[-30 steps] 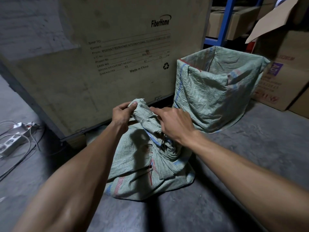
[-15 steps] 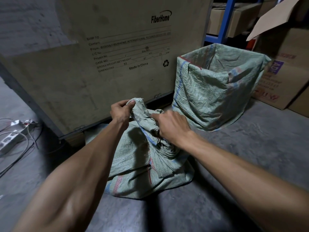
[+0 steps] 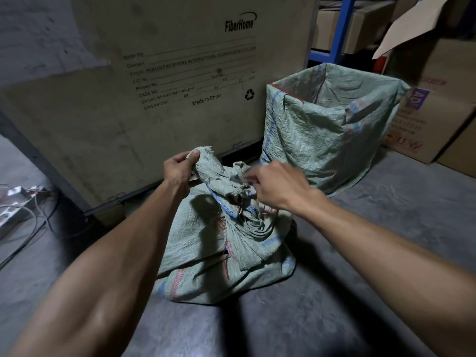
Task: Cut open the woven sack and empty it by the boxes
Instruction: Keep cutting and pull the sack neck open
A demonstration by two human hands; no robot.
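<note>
A green woven sack [image 3: 219,253] is seen slumped on the concrete floor [image 3: 386,228], just in front of a big wooden crate [image 3: 154,86]. Its neck is bunched and twisted shut w/ red string; no cut is visible and no knife or blade is in view, so the task is judged barely begun: opening, then emptying, both left to do.

The top flap of the sack is pinched by the left hand [image 3: 179,170], thumb on the frayed edge, and is held up. The right hand [image 3: 273,186] is curled at the tied neck, approx. where loose red strands hang; it is blurred, so whether string or cloth is gripped can't be told.

Around: a second woven sack [image 3: 329,130] stands open-mouthed just behind-right, cardboard boxes [image 3: 425,112] beside it, blue shelving [image 3: 337,34] further back. A power strip w/ cables [image 3: 15,210] lies far left, well apart. Nothing is seen blocking the sack; the tight knot is judged the main obstacle.
</note>
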